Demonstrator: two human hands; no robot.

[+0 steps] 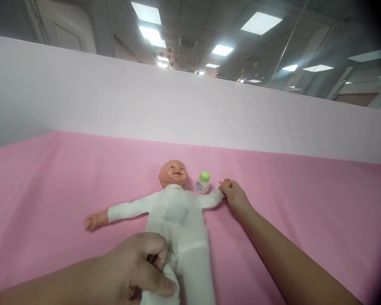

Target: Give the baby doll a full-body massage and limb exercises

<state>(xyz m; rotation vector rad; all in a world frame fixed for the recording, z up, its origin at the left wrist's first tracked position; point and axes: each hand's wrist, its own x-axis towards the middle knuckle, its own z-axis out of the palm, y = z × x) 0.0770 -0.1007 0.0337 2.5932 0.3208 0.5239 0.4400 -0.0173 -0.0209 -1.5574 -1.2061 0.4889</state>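
A baby doll with a white cloth body lies on its back, its plastic head toward the far side. My left hand is closed around the top of the doll's leg on the left, fingers wrapped over the cloth. At the right, my right hand grips the doll's other arm at the wrist, and the doll's small fingers show above my hand. The doll's arm on the left stretches out on the sheet, untouched. Beside the doll's head stands a small clear bottle with a green cap, apart from both hands.
A pink sheet covers the surface under the doll. Behind it rises a low white wall, with glass panes above it. Ceiling lights shine beyond or in the glass.
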